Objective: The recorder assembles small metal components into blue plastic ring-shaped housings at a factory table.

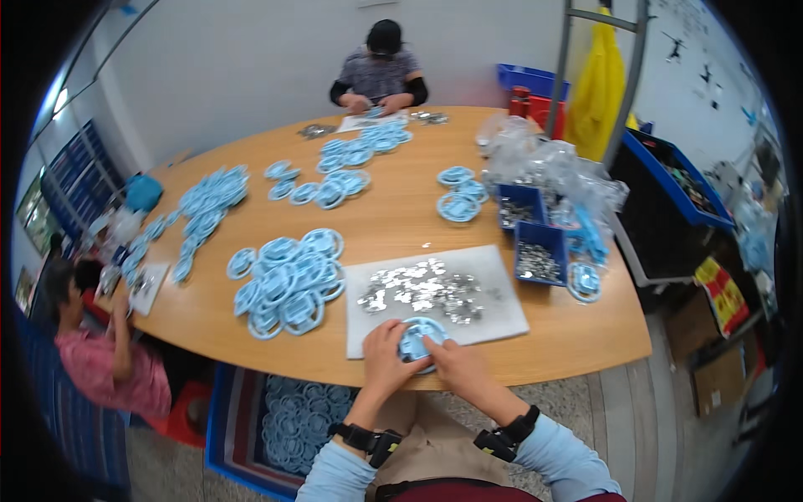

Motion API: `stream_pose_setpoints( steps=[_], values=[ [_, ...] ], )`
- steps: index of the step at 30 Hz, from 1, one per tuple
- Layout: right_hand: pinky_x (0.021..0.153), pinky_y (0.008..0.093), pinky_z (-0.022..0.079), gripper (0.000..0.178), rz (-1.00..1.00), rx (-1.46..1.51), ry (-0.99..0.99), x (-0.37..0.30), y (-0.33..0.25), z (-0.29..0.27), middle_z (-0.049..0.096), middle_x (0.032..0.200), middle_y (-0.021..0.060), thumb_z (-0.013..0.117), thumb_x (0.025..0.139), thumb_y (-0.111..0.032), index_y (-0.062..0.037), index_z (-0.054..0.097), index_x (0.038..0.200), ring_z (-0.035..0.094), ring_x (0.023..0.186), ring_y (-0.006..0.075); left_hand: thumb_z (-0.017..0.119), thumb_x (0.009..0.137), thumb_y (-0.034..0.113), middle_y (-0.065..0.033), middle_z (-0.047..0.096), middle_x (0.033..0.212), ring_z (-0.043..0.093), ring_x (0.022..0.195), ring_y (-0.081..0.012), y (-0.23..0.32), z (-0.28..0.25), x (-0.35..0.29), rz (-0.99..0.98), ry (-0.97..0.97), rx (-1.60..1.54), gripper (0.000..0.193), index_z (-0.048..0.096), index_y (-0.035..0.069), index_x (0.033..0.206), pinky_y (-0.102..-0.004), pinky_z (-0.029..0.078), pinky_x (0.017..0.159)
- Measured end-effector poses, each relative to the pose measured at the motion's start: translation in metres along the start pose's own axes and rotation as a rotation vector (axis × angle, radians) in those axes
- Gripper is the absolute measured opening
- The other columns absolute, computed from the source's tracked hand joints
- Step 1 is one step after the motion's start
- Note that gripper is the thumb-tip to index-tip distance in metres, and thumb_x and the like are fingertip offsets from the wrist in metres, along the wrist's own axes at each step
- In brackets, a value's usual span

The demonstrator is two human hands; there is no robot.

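Both of my hands hold one light blue round plastic ring part at the near edge of the wooden table. My left hand grips its left side and my right hand its right side. The part rests over the front of a grey mat, which carries a scatter of small shiny metal pieces. A pile of the same blue ring parts lies just left of the mat.
Two small blue bins of metal pieces and clear plastic bags sit to the right. More blue ring piles spread across the table. One person works at the far side, another at the left. A blue crate of rings stands below.
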State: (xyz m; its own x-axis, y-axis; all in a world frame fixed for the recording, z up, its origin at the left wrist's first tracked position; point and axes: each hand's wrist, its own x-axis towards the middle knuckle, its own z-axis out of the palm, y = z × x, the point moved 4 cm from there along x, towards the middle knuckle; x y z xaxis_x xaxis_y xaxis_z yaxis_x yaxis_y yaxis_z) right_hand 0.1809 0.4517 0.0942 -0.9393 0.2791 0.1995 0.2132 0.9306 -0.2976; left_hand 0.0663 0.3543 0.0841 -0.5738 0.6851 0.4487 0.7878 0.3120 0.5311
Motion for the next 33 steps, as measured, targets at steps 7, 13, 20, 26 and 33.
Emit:
stream_pose_setpoints(
  steps=[7, 13, 20, 26, 33],
  values=[
    [0.050, 0.0365, 0.047, 0.043, -0.076, -0.026, 0.103, 0.004, -0.015, 0.000, 0.060, 0.078, 0.0087, 0.057, 0.076, -0.013, -0.0116, 0.055, 0.119, 0.062, 0.058, 0.0241, 0.078, 0.057, 0.035, -0.0084, 0.052, 0.114, 0.047, 0.109, -0.0274, -0.003, -0.008, -0.006, -0.025, 0.003, -0.034, 0.061, 0.058, 0.006, 0.108, -0.0412, 0.033, 0.095],
    [0.050, 0.0355, 0.048, 0.042, -0.071, -0.054, 0.076, 0.004, -0.014, -0.002, 0.061, 0.078, 0.0098, 0.057, 0.076, -0.012, -0.0099, 0.056, 0.118, 0.062, 0.058, 0.0240, 0.078, 0.057, 0.033, -0.0082, 0.051, 0.114, 0.047, 0.108, -0.0274, -0.002, -0.005, -0.005, -0.019, 0.001, -0.019, 0.062, 0.058, 0.006, 0.109, -0.0411, 0.033, 0.094],
    [0.047, 0.0328, 0.048, 0.035, -0.188, -0.140, 0.008, 0.013, -0.041, -0.022, 0.060, 0.070, 0.0122, 0.055, 0.076, -0.007, 0.0053, 0.054, 0.108, 0.062, 0.058, 0.0250, 0.075, 0.059, 0.027, -0.0082, 0.050, 0.113, 0.045, 0.109, -0.0274, -0.007, -0.005, -0.002, 0.046, 0.003, 0.005, 0.058, 0.056, 0.008, 0.110, -0.0408, 0.030, 0.094],
    [0.051, 0.0347, 0.048, 0.037, -0.201, -0.231, 0.050, 0.017, -0.030, -0.002, 0.059, 0.069, 0.0103, 0.054, 0.077, -0.009, -0.0002, 0.057, 0.113, 0.060, 0.060, 0.0246, 0.073, 0.067, 0.029, -0.0105, 0.052, 0.112, 0.047, 0.108, -0.0296, -0.005, -0.002, 0.002, 0.049, -0.034, 0.033, 0.052, 0.054, 0.005, 0.109, -0.0414, 0.034, 0.092],
    [0.060, 0.0398, 0.049, 0.028, 0.052, 0.272, 0.516, 0.015, 0.025, -0.020, 0.062, 0.071, 0.0140, 0.058, 0.076, -0.015, -0.0074, 0.062, 0.102, 0.062, 0.065, 0.0316, 0.084, 0.058, 0.033, -0.0163, 0.051, 0.111, 0.049, 0.107, -0.0298, 0.018, -0.014, -0.011, 0.035, 0.013, -0.329, 0.071, 0.050, 0.004, 0.113, -0.0384, 0.042, 0.089]
  ],
)
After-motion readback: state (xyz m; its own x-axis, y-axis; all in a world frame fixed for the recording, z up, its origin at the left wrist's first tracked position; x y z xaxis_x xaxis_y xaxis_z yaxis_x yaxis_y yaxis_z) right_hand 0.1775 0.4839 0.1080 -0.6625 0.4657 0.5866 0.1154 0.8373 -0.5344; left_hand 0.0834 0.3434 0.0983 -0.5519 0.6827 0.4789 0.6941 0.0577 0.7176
